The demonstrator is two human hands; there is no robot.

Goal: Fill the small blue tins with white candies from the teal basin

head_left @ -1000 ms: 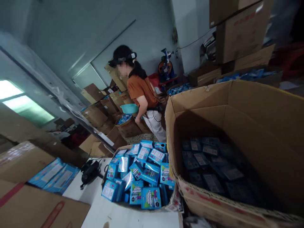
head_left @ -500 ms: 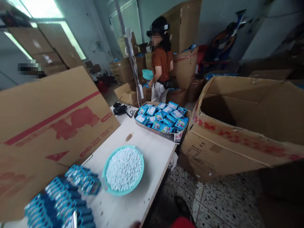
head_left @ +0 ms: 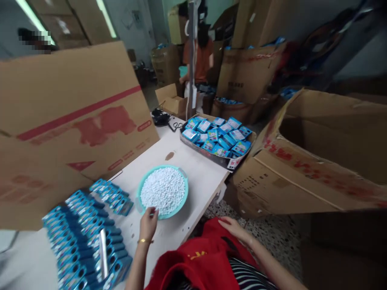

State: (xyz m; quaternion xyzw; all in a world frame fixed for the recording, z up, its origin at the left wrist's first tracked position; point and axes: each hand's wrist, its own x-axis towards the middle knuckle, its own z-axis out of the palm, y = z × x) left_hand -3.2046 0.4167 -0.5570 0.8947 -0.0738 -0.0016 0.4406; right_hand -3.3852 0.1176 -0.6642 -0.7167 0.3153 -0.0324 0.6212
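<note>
**Basin of white pellets at the tabletop's near edge**

Basin (head_left: 162, 191), teal and full of white pellets, sits close to the tabletop's (head_left: 196, 177) near edge, within easy reach. The left hand (head_left: 148, 224) rests its fingers (head_left: 152, 211) closed on a few pellets at the rim. The right hand (head_left: 231, 225) lies open and empty on red cloth (head_left: 199, 253). Blue packets (head_left: 87, 229) are ranked at the left edge, handy for filling.

A round teal basin (head_left: 138, 192) sits upright on the white worktop (head_left: 199, 181), heaped to the brim with small white pellets (head_left: 163, 190). It lies near the worktop's front edge, just right of the rows of blue packets (head_left: 81, 225). Its near rim is touching the left hand (head_left: 148, 224).
</note>
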